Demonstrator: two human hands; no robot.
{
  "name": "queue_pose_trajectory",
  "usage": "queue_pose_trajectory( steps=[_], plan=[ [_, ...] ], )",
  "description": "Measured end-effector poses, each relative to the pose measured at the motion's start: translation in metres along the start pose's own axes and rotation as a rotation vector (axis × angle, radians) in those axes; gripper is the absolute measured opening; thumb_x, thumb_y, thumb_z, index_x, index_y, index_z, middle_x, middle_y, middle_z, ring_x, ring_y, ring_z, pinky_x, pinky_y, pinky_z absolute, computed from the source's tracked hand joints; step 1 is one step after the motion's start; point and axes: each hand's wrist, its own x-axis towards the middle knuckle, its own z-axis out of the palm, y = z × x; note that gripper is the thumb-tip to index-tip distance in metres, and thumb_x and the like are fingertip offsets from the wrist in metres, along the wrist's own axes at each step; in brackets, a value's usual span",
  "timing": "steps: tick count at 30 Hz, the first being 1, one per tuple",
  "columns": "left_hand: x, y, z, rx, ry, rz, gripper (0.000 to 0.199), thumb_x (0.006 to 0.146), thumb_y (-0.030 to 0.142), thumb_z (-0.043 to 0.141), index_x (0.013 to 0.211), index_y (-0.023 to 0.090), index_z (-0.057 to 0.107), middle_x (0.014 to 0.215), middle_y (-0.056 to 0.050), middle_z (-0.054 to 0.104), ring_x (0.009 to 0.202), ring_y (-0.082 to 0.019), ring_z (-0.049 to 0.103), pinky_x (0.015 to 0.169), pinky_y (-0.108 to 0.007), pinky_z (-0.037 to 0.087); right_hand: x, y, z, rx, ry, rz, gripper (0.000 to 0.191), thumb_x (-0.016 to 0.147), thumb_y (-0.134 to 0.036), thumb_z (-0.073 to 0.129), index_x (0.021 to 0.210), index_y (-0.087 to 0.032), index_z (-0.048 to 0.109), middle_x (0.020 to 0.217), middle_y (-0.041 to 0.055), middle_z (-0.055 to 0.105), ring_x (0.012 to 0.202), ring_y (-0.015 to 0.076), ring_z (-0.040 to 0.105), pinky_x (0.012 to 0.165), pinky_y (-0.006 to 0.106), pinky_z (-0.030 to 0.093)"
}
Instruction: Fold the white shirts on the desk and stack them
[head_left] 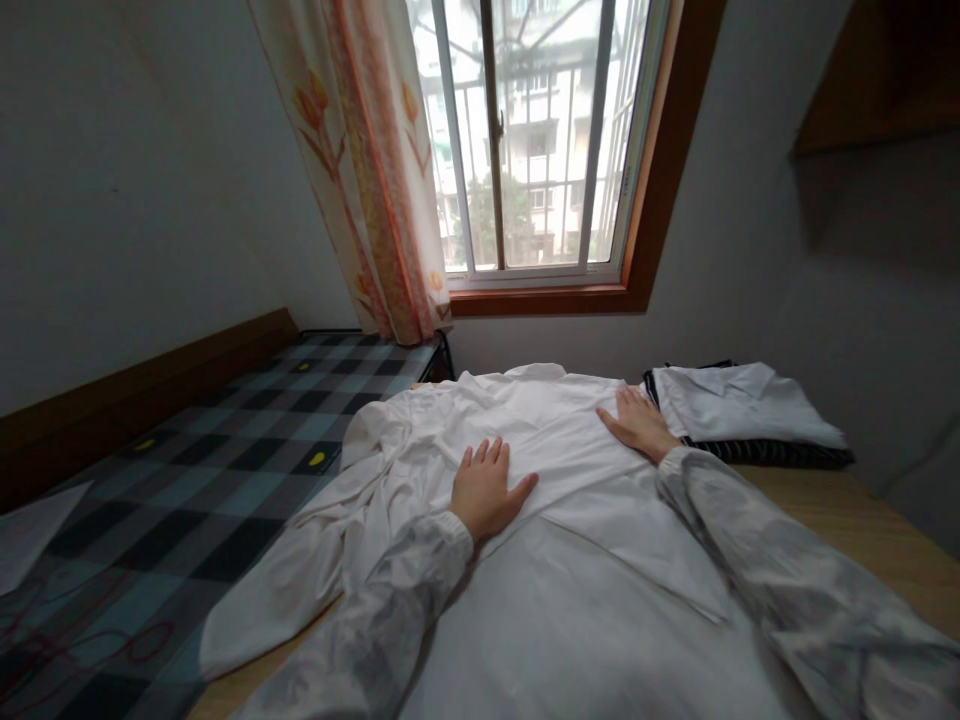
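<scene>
A white long-sleeved garment (555, 420) lies spread over a wooden table, wrinkled on its left side, with one sleeve hanging toward the lower left. My left hand (489, 490) rests flat on the middle of the cloth, fingers spread. Farther away and to the right, my right hand (637, 422) lies on the garment near its right edge, its thumb apart from the fingers. Neither hand grips the fabric. Beside my right hand sits a stack of folded clothes (750, 405), white on top and black-striped below.
A checked bed (247, 460) with a paper (37, 530) and a red cord (112, 640) is at the left. Bare wood of the table (847, 510) shows at the right. A curtain (382, 200) hangs beside the window at the back.
</scene>
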Motion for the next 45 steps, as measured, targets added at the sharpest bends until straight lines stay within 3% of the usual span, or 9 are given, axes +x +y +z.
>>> queue_pose_trajectory(
  steps=[5,10,15,20,27,31,34,40,45],
  plan=[
    [0.06,-0.007,-0.024,0.087,0.006,0.104,0.077,0.105,0.069,0.055,0.162,0.017,0.056,0.178,-0.02,0.045,0.167,-0.041,0.039,0.14,-0.062,0.021,-0.005,-0.001,-0.003,0.003,-0.035,-0.04,0.087,0.112,-0.063,0.034,0.173,-0.002,0.04,0.183,0.0246,0.032,0.172,0.0352,0.028,0.139,0.05,0.02],
    [0.116,-0.055,-0.025,0.175,0.075,0.047,0.078,0.103,0.056,0.061,0.166,0.01,0.051,0.181,-0.023,0.038,0.172,-0.039,0.029,0.142,-0.057,0.016,-0.007,-0.005,-0.005,-0.004,-0.025,-0.043,0.084,0.113,-0.061,0.035,0.172,-0.001,0.04,0.183,0.0247,0.032,0.172,0.035,0.028,0.139,0.047,0.021],
    [0.125,-0.102,-0.01,0.166,0.021,-0.225,0.094,0.104,0.07,0.05,0.173,0.006,0.038,0.183,-0.026,0.03,0.169,-0.045,0.031,0.137,-0.06,0.025,-0.007,-0.008,-0.006,-0.024,-0.027,-0.027,0.084,0.113,-0.06,0.034,0.173,-0.001,0.039,0.183,0.0241,0.032,0.172,0.0341,0.028,0.139,0.047,0.021],
    [0.127,-0.101,-0.007,0.226,-0.045,-0.332,0.099,0.105,0.076,0.04,0.176,0.008,0.035,0.185,-0.022,0.031,0.171,-0.04,0.031,0.139,-0.053,0.022,-0.005,-0.01,-0.004,-0.004,-0.034,0.043,0.086,0.112,-0.063,0.035,0.174,-0.004,0.039,0.185,0.0214,0.029,0.172,0.036,0.028,0.139,0.048,0.019],
    [0.126,-0.095,-0.011,0.177,-0.047,-0.469,0.099,0.106,0.076,0.031,0.178,0.009,0.032,0.186,-0.022,0.026,0.174,-0.037,0.024,0.141,-0.054,0.019,-0.006,-0.015,-0.009,0.072,-0.023,0.114,0.096,0.11,-0.067,0.035,0.175,0.003,0.031,0.185,0.0263,0.026,0.174,0.0365,0.023,0.14,0.049,0.017],
    [0.128,-0.09,-0.016,0.221,-0.065,-0.434,0.092,0.109,0.067,0.034,0.177,0.004,0.031,0.186,-0.024,0.023,0.175,-0.037,0.022,0.141,-0.054,0.017,-0.011,-0.015,-0.022,0.069,-0.113,0.008,0.09,0.112,-0.063,0.035,0.176,0.0,0.032,0.186,0.023,0.026,0.175,0.0341,0.02,0.142,0.051,0.015],
    [0.123,-0.083,-0.022,0.275,-0.066,-0.311,0.079,0.111,0.051,0.038,0.175,0.005,0.037,0.185,-0.024,0.028,0.174,-0.035,0.025,0.141,-0.054,0.017,-0.023,-0.012,-0.033,0.07,-0.192,-0.104,0.084,0.112,-0.06,0.039,0.177,-0.007,0.035,0.185,0.0193,0.029,0.174,0.0331,0.024,0.142,0.052,0.019],
    [0.071,-0.084,-0.037,0.205,-0.136,-0.078,0.073,0.108,0.053,0.05,0.165,0.009,0.052,0.178,-0.023,0.044,0.168,-0.035,0.04,0.138,-0.048,0.031,-0.094,0.008,-0.05,0.161,-0.244,-0.361,0.082,0.111,-0.068,0.043,0.175,-0.017,0.046,0.183,0.0149,0.036,0.171,0.0331,0.032,0.141,0.052,0.026],
    [0.01,-0.088,-0.059,0.099,-0.089,0.004,0.062,0.104,0.067,0.055,0.14,0.02,0.074,0.168,-0.02,0.058,0.156,-0.034,0.056,0.131,-0.048,0.046,-0.171,0.029,-0.056,0.21,-0.139,-0.387,0.08,0.113,-0.071,0.039,0.175,-0.021,0.046,0.182,0.0117,0.038,0.171,0.0327,0.032,0.141,0.057,0.027]
  ],
)
